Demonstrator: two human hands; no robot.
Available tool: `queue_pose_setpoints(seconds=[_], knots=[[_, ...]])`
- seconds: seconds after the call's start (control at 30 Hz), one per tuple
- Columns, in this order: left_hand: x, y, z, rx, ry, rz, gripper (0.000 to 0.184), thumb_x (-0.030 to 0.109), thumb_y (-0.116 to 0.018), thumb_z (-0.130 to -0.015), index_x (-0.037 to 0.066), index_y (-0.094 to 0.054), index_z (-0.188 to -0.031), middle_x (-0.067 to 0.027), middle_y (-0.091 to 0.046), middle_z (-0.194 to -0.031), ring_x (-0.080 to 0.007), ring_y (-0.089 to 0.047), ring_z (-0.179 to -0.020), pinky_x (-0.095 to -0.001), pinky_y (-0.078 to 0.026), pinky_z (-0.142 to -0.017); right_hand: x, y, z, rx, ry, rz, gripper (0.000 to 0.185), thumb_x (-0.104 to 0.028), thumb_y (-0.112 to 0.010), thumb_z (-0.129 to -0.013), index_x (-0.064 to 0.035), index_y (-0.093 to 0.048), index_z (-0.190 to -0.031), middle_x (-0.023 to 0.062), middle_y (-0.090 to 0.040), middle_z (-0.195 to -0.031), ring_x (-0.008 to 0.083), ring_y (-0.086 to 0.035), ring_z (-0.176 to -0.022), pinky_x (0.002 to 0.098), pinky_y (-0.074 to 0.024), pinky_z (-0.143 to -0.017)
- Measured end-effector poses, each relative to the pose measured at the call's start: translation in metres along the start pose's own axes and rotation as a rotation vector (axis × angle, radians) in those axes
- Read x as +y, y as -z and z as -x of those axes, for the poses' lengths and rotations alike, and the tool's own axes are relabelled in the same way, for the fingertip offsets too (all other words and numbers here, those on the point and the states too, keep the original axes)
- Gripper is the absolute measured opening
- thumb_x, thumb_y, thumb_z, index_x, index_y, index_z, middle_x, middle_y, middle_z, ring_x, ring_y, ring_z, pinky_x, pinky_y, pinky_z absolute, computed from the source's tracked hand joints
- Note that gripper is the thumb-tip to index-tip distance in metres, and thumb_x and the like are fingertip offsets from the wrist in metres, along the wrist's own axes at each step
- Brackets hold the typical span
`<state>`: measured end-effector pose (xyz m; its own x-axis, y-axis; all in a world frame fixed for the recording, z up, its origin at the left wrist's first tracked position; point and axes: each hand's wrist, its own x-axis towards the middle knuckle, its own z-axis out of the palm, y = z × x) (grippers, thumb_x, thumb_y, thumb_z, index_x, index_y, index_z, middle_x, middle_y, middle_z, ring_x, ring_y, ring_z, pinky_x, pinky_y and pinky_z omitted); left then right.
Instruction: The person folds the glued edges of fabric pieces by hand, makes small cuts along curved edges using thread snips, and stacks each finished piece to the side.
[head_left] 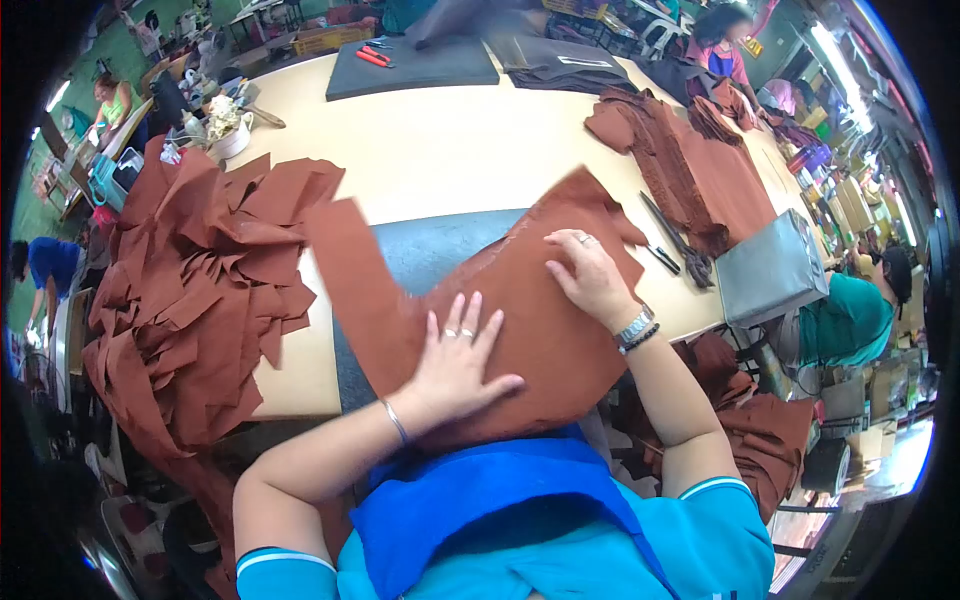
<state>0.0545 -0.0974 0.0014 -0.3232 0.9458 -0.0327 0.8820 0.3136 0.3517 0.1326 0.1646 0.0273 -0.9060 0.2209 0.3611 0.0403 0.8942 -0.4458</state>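
Observation:
A large reddish-brown piece of leather-like material (520, 310) lies over a dark grey mat (440, 240) at the front of the table. My left hand (460, 365) rests flat on its lower left part, fingers spread, with rings and a bangle showing. Farther right, my right hand (592, 275) lies on the material near its right edge, fingers apart and slightly bent, above a watch and a dark bracelet. A narrow strip of the piece reaches up and left. Neither hand grasps anything visible.
Brown scraps (200, 290) are heaped at the left. Right of the mat are a black pen (664, 260), a grey box (773, 268) and stacked brown pieces (690, 170). Red-handled pliers (375, 57) lie on a dark board (415, 72). Several people are around, one in green (850, 320).

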Motion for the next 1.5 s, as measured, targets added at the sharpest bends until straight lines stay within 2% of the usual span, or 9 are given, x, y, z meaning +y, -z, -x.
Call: queue_pose_setpoints(seconds=[0.2,0.3,0.4,0.57,0.67,0.87,1.03,1.2,1.5], knots=[[0.008,0.015,-0.034,0.283,0.068,0.053,0.074,0.045,-0.059,-0.095,0.005,-0.035,-0.152,-0.0258,-0.031,-0.157,-0.0425,-0.031,-0.145,-0.0648,-0.027,-0.113,-0.005,-0.018,-0.006,0.001,0.215,0.005,0.036,-0.007,-0.065,-0.089,-0.0051,-0.061,-0.125,0.0156,-0.062,-0.129,0.0344,-0.058,-0.119,0.0419,-0.0475,-0.102],[-0.027,0.016,-0.061,0.440,0.102,0.102,0.046,0.028,-0.065,-0.094,0.006,-0.059,-0.133,-0.0169,-0.063,-0.122,-0.0341,-0.060,-0.114,-0.0464,-0.049,-0.096,0.001,-0.030,-0.012,-0.045,0.247,0.041,0.040,-0.009,-0.063,-0.090,-0.0062,-0.060,-0.130,0.0142,-0.061,-0.133,0.0324,-0.057,-0.123,0.0416,-0.0460,-0.104],[-0.037,0.015,-0.055,0.408,0.056,0.235,0.029,0.019,-0.066,-0.093,0.006,-0.068,-0.119,-0.0128,-0.067,-0.101,-0.0316,-0.067,-0.093,-0.0416,-0.055,-0.082,0.004,-0.035,-0.013,-0.101,0.269,0.138,0.040,-0.011,-0.061,-0.092,-0.0071,-0.059,-0.133,0.0132,-0.060,-0.136,0.0308,-0.056,-0.125,0.0417,-0.0434,-0.107],[-0.043,0.008,-0.041,0.487,-0.007,0.183,0.018,0.014,-0.064,-0.094,0.006,-0.072,-0.108,-0.0120,-0.065,-0.093,-0.0318,-0.068,-0.080,-0.0408,-0.057,-0.071,0.005,-0.035,-0.011,-0.127,0.283,0.193,0.040,-0.010,-0.056,-0.095,-0.0087,-0.058,-0.135,0.0128,-0.059,-0.138,0.0305,-0.055,-0.127,0.0422,-0.0412,-0.109],[-0.042,0.007,-0.038,0.481,-0.004,0.144,0.018,0.013,-0.064,-0.094,0.005,-0.072,-0.107,-0.0122,-0.064,-0.094,-0.0322,-0.068,-0.079,-0.0410,-0.057,-0.070,0.012,-0.038,-0.013,-0.152,0.321,0.216,0.043,-0.027,-0.059,-0.096,-0.0085,-0.056,-0.135,0.0156,-0.057,-0.139,0.0319,-0.054,-0.128,0.0452,-0.0418,-0.108],[-0.042,0.004,-0.039,0.496,-0.011,0.127,0.017,0.011,-0.063,-0.094,0.005,-0.071,-0.107,-0.0128,-0.064,-0.097,-0.0329,-0.068,-0.080,-0.0412,-0.057,-0.070,-0.038,-0.018,-0.005,-0.443,0.190,0.390,0.083,-0.078,-0.054,-0.083,-0.0248,-0.050,-0.146,0.0247,-0.035,-0.156,0.0448,-0.033,-0.144,0.0723,-0.0260,-0.109],[-0.041,0.003,-0.037,0.497,0.012,0.169,0.018,0.012,-0.063,-0.093,0.005,-0.071,-0.108,-0.0128,-0.064,-0.098,-0.0332,-0.067,-0.081,-0.0421,-0.057,-0.073,-0.002,-0.020,-0.019,-0.238,0.004,0.519,0.079,-0.076,-0.054,-0.085,-0.0251,-0.050,-0.146,0.0234,-0.034,-0.157,0.0428,-0.029,-0.147,0.0768,-0.0218,-0.107],[-0.040,0.014,-0.028,0.429,0.058,0.264,0.018,0.014,-0.065,-0.093,0.004,-0.073,-0.106,-0.0126,-0.065,-0.093,-0.0327,-0.067,-0.080,-0.0418,-0.056,-0.073,-0.044,-0.038,-0.002,-0.244,0.380,0.116,0.056,-0.049,-0.067,-0.091,-0.0110,-0.061,-0.131,0.0163,-0.056,-0.136,0.0341,-0.053,-0.128,0.0454,-0.0409,-0.109],[-0.047,0.015,0.013,0.493,-0.032,0.129,0.013,0.012,-0.068,-0.091,0.005,-0.074,-0.099,-0.0089,-0.065,-0.088,-0.0270,-0.067,-0.074,-0.0386,-0.055,-0.068,-0.060,-0.037,0.011,-0.356,0.330,0.281,0.075,-0.070,-0.058,-0.086,-0.0230,-0.053,-0.143,0.0219,-0.045,-0.148,0.0417,-0.041,-0.139,0.0680,-0.0333,-0.107]])
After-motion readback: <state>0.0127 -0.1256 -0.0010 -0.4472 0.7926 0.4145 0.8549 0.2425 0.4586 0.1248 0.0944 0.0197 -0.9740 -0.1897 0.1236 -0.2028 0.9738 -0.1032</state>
